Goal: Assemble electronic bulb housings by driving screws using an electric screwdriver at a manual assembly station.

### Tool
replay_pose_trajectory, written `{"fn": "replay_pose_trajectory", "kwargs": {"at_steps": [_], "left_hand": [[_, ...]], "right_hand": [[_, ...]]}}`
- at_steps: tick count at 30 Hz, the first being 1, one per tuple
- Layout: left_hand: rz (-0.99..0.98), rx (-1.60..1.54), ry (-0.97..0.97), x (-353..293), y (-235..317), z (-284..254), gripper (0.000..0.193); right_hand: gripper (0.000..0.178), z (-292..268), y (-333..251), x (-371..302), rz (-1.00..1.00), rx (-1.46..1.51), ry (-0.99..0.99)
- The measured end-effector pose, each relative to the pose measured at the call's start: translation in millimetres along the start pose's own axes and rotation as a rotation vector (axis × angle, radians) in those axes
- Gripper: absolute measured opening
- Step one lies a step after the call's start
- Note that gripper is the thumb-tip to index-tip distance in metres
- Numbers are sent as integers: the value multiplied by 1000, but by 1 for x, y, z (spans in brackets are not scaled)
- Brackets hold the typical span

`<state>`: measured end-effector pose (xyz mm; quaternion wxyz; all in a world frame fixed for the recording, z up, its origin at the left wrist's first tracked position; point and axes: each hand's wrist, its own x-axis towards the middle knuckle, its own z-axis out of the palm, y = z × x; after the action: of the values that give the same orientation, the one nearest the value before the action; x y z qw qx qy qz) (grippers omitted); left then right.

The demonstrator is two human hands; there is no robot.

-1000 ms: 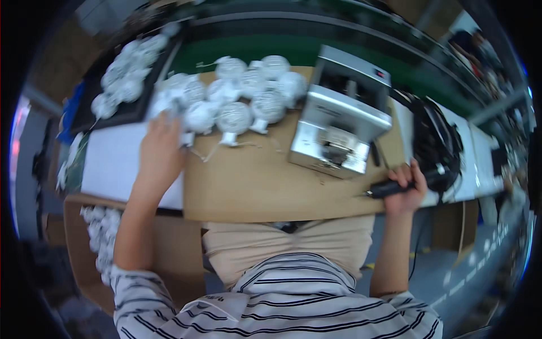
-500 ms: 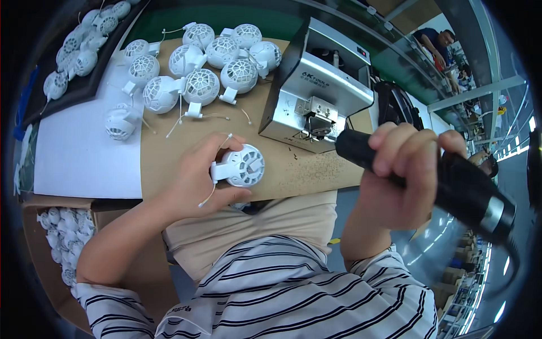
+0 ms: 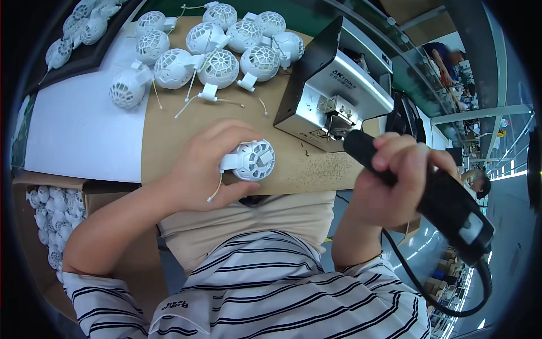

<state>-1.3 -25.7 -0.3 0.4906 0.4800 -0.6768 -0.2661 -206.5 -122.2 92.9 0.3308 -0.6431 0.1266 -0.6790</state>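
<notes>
My left hand (image 3: 212, 164) is closed round a white ball-shaped plastic housing (image 3: 254, 160) with a slotted grille, held over the near part of the table. A short bracket and a thin white wire with a small plug stick out of the housing on the wrist side. My right hand (image 3: 398, 178) grips a black corded electric screwdriver (image 3: 451, 209), raised at the right. Its front end overlaps the lower front of a silver box-shaped screw feeder (image 3: 316, 101) in the picture; whether they touch, I cannot tell.
Several similar white housings (image 3: 217, 69) lie across the far side of the brown-covered table (image 3: 180, 127), with more in a black tray (image 3: 101, 56). Tiny dark screws (image 3: 327, 169) are scattered before the feeder. A cardboard box (image 3: 121, 226) full of housings stands at lower left. Two people are in the background.
The screwdriver has swung lower and its cable loop now hangs in plain view. My left hand still holds the housing. The whole view has shifted slightly, and the feeder appears further right.
</notes>
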Motion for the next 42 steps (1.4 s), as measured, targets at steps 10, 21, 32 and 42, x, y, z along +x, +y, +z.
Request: {"fn": "replay_pose_trajectory", "kwargs": {"at_steps": [10,21,32,42], "left_hand": [[14,0,21,-1,1,3,59],[-6,16,-29,0,-1,2,65],[2,46,-17,-1,0,2,65],[64,30,33,-2,-2,3,57]], "right_hand": [[25,-14,-16,4,132,58,-30],[27,-2,4,-2,5,-65,51],[22,7,-3,5,-10,-123,52],[30,-4,-19,-9,142,229,-174]]}}
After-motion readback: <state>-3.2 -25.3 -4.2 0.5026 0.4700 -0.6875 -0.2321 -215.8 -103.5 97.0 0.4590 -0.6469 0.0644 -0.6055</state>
